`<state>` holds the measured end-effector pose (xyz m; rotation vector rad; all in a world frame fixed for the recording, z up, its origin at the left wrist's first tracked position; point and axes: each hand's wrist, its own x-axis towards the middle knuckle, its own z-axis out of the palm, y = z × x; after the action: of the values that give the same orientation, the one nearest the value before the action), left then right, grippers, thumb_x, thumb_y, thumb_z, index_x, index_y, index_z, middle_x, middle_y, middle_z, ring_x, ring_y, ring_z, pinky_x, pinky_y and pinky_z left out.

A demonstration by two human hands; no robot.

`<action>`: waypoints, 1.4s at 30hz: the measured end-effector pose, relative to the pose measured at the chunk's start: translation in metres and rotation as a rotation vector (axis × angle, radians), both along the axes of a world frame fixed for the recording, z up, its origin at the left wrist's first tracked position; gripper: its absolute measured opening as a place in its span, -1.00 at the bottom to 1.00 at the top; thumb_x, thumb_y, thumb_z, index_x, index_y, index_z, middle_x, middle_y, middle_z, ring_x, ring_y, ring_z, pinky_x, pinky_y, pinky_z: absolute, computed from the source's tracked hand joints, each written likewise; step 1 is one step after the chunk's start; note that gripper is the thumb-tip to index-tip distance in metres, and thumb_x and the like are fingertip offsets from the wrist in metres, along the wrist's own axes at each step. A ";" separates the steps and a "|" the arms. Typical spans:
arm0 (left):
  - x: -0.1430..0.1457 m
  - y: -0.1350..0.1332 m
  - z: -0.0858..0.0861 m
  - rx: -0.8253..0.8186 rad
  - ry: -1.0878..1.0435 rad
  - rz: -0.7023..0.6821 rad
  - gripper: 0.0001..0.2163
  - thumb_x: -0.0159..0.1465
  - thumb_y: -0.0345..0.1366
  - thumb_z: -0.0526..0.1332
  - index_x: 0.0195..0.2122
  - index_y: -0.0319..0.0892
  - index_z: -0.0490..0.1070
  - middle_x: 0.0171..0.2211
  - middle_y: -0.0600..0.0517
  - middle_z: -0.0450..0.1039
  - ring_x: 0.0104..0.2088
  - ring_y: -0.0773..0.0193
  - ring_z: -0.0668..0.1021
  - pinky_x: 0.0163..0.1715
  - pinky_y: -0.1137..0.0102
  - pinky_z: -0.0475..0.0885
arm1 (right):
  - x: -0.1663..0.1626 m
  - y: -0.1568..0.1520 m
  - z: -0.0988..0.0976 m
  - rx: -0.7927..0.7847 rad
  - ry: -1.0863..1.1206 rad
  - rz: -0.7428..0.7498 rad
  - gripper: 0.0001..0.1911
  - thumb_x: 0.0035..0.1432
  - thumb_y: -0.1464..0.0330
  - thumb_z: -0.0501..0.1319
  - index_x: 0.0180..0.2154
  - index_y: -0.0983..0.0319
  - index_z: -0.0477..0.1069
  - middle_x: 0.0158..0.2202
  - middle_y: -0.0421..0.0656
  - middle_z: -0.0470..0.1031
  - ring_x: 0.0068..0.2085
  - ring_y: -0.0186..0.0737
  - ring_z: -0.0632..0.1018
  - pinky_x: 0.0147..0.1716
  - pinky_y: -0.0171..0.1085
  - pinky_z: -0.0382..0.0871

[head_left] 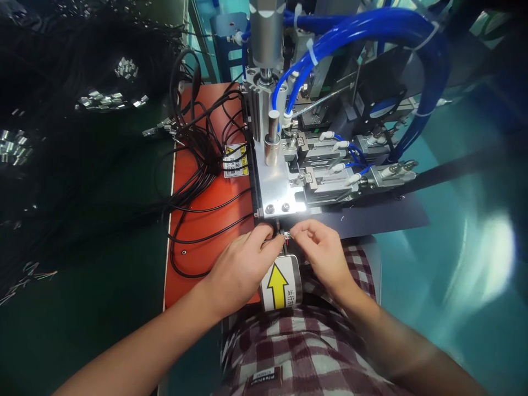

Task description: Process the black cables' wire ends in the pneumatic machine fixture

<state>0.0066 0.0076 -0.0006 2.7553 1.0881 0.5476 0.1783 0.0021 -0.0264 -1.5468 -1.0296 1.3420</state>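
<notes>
Thumb and fingers of my left hand (243,269) are closed in a pinch at the front end of the machine's track. A small cable end (287,236) with thin white and red wires shows at its fingertips. From the right, my right hand (324,253) meets it, thumb and forefinger pinched at the wire tips. Whatever lies between those right fingertips is too small to make out. Just beyond both hands is the machine's metal plate (274,190). Below them a white label with a yellow arrow (279,286) lies in front of my body.
Black cables (202,159) loop over the orange board (214,220) at left, beside a warning label (236,160). Bundles of cables with shiny metal ends (101,100) lie farther left. Pneumatic cylinders (330,187) and thick blue hoses (371,25) stand behind and right of the hands.
</notes>
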 end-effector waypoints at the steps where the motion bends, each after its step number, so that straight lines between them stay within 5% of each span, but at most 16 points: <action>1: 0.000 0.000 0.000 0.001 0.001 0.004 -0.71 0.31 -0.51 -0.08 -0.12 -0.40 0.42 -0.36 -0.13 0.38 -0.42 0.20 0.51 -0.50 0.38 0.49 | 0.001 0.002 0.001 -0.064 0.051 0.013 -0.86 0.03 0.33 0.23 -0.51 0.25 0.42 -0.66 -0.32 0.27 -0.63 -0.41 0.22 -0.68 -0.40 0.08; 8: 0.000 0.001 -0.001 -0.025 0.017 0.017 -0.73 0.33 -0.48 -0.05 -0.14 -0.35 0.43 -0.33 -0.13 0.40 -0.40 0.20 0.52 -0.46 0.37 0.51 | 0.005 -0.007 -0.001 -0.209 0.332 0.073 -0.72 0.00 0.16 0.30 -0.45 0.28 0.46 -0.64 -0.31 0.29 -0.65 -0.45 0.17 -0.70 -0.39 -0.02; 15: 0.000 0.002 0.000 -0.053 -0.007 0.024 -0.73 0.33 -0.48 -0.06 -0.19 -0.34 0.44 -0.35 -0.12 0.39 -0.39 0.21 0.53 -0.45 0.39 0.49 | -0.001 -0.013 0.008 -0.269 0.290 0.072 -0.72 -0.09 0.19 0.36 -0.50 0.29 0.45 -0.63 -0.30 0.29 -0.62 -0.44 0.18 -0.65 -0.39 -0.01; 26: 0.000 0.001 -0.001 -0.067 0.006 0.030 -0.72 0.34 -0.46 -0.07 -0.15 -0.32 0.43 -0.33 -0.10 0.39 -0.37 0.24 0.52 -0.41 0.41 0.49 | 0.002 -0.017 0.004 0.233 -0.332 0.112 -0.90 0.15 0.35 0.18 -0.41 0.21 0.40 -0.53 -0.24 0.34 -0.53 -0.33 0.32 -0.54 -0.35 0.20; 31: 0.000 0.003 0.000 -0.070 -0.009 0.021 -0.72 0.34 -0.47 -0.07 -0.17 -0.34 0.43 -0.33 -0.12 0.39 -0.37 0.22 0.53 -0.42 0.40 0.49 | 0.006 -0.012 -0.001 0.186 -0.159 0.159 -0.88 0.18 0.36 0.15 -0.41 0.21 0.34 -0.55 -0.28 0.29 -0.55 -0.36 0.29 -0.56 -0.37 0.18; 42: -0.002 0.002 -0.001 -0.090 -0.025 0.011 -0.73 0.34 -0.47 -0.06 -0.14 -0.36 0.42 -0.32 -0.13 0.39 -0.36 0.18 0.53 -0.42 0.36 0.51 | 0.011 -0.006 0.004 0.170 -0.135 0.227 -0.89 0.19 0.36 0.15 -0.40 0.21 0.33 -0.53 -0.30 0.25 -0.52 -0.37 0.27 -0.53 -0.36 0.17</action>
<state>0.0051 0.0097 -0.0013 2.6596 1.0949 0.5199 0.1893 -0.0037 -0.0220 -1.4407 -1.4014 1.2758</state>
